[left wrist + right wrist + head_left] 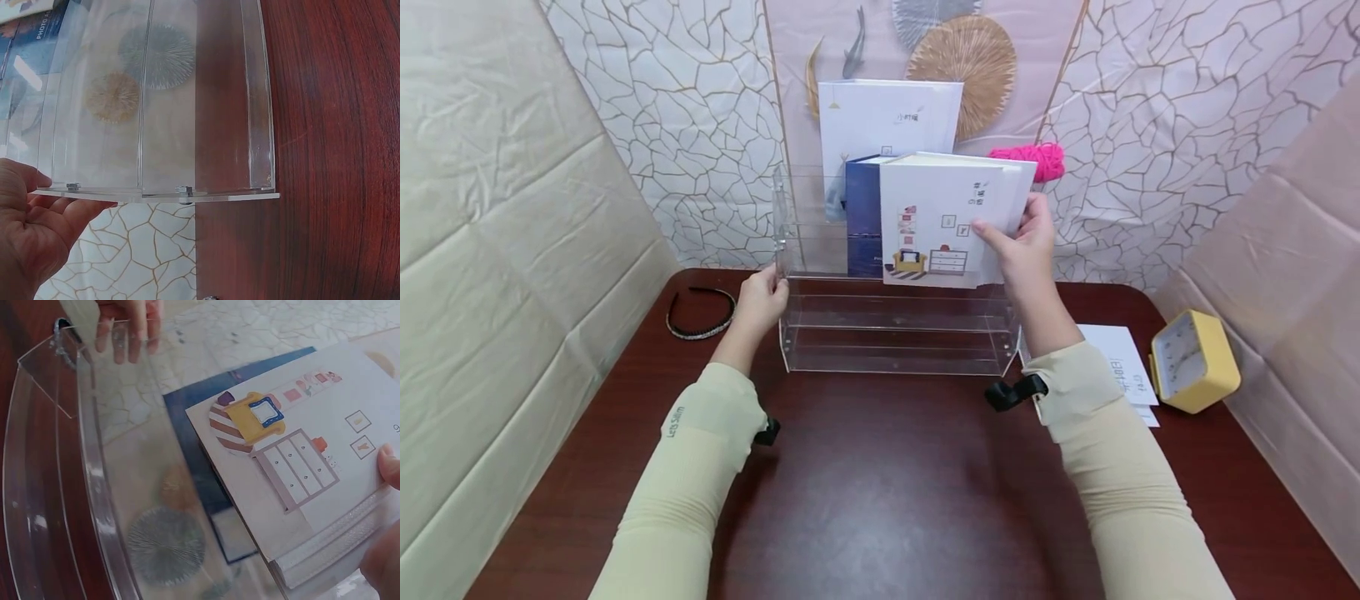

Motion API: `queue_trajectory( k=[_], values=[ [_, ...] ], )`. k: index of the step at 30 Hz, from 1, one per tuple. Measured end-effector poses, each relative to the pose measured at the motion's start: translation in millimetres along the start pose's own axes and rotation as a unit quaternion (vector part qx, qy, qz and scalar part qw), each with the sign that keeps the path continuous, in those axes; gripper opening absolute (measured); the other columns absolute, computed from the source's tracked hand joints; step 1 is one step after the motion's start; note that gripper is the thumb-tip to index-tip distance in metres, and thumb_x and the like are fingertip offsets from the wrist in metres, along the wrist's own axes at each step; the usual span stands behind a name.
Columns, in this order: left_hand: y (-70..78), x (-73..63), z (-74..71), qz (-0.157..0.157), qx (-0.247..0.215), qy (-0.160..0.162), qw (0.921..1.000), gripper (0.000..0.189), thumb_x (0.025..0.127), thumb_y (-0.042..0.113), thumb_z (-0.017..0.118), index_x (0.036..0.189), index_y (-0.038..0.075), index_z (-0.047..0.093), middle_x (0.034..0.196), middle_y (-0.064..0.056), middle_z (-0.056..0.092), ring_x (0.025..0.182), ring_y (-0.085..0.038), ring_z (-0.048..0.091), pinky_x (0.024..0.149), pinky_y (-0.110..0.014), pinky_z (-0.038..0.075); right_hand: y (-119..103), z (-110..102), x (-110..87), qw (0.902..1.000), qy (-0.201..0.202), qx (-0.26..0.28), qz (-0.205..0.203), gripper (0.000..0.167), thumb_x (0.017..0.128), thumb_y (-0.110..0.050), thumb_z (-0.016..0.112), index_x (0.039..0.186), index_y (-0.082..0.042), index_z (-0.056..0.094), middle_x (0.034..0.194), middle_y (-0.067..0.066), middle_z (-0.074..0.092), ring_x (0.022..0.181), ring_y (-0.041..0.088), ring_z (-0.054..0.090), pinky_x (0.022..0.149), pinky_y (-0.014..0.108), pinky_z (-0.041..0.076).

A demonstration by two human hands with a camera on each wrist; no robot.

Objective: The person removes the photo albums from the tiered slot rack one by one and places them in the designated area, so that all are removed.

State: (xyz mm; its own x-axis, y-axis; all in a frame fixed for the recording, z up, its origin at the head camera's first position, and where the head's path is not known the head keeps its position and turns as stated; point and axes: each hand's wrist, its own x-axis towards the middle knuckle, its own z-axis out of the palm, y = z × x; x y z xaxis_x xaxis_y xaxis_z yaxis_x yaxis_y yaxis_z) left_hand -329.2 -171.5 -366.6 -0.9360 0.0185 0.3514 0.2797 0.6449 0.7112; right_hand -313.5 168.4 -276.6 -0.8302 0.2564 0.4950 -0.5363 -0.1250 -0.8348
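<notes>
A clear acrylic tiered rack (895,333) stands on the dark red table. My left hand (762,302) pinches the edge of its left side panel, thumb on one face and fingers on the other, as the left wrist view shows. My right hand (1028,246) grips the right edge of a white album (936,217) with a yellow armchair and a drawer chest on its cover. This album is held at the rack, in front of a dark blue album (863,217). Higher up at the back stands another white album (887,117). Whether the held album's bottom touches a tier cannot be told.
A headband (700,333) lies left of the rack. White sheets or booklets (1116,358) lie at the right beside a yellow clock (1197,362). Pink yarn (1048,161) shows behind the held album. Patterned cloth walls (655,100) enclose the table (880,500).
</notes>
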Motion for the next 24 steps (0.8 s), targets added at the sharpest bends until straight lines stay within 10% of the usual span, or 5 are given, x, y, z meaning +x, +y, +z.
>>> queue_trajectory(
  k=[10, 24],
  values=[
    [-2.4, -1.9, -0.6, 0.000, 0.001, 0.005, 1.0000, 0.020, 0.094, 0.007, 0.045, 0.102, -0.005, 0.058, 0.052, 0.001, 0.033, 0.045, -0.013, 0.031, 0.047, -0.029, 0.030, -23, -27, -14.6, 0.9850, 0.070, 0.156, -0.024, 0.043, 0.073, 0.021, 0.065, 0.107, 0.001, 0.049, 0.109, 0.021, 0.060, 0.100, 0.033, 0.059, 0.081, 0.035, 0.050],
    [-1.9, 0.9, -2.7, 0.005, 0.001, 0.010, 0.9999, 0.018, 0.094, 0.006, 0.045, 0.099, -0.004, 0.058, 0.052, 0.001, 0.036, 0.048, -0.016, 0.034, 0.050, -0.031, 0.033, -47, -101, -63.7, 0.8921, 0.258, 0.368, 0.041, 0.039, 0.087, 0.005, 0.055, 0.124, -0.003, 0.047, 0.123, 0.017, 0.057, 0.110, 0.034, 0.056, 0.083, 0.044, 0.049]
  ],
)
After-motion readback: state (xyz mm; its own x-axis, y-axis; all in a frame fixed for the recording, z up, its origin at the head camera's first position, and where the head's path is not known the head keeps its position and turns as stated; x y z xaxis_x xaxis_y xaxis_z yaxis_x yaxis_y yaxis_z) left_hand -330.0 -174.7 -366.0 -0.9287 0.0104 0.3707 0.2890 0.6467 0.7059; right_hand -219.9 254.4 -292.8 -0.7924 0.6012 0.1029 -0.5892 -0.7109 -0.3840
